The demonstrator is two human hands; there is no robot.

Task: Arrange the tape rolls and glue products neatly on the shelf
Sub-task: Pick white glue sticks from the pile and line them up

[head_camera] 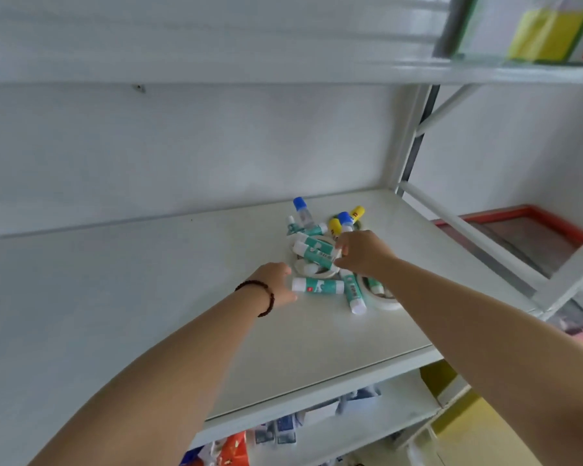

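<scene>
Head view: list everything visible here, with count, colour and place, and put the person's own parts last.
Glue sticks: at least five, white and teal, jumbled in a pile on the shelf.
Glue bottles: two clear with blue caps, two with yellow caps, at the back of the pile.
Tape rolls: at least two, white, lying flat under the sticks.
Shelf: one, white, middle level.
Packaged goods: several, mixed colours, on the shelf below; too blurred to name.
Bracelet: one, dark beads, left wrist.
Left hand: open, beside a glue stick.
Right hand: fingers closing on a glue stick in the pile.
</scene>
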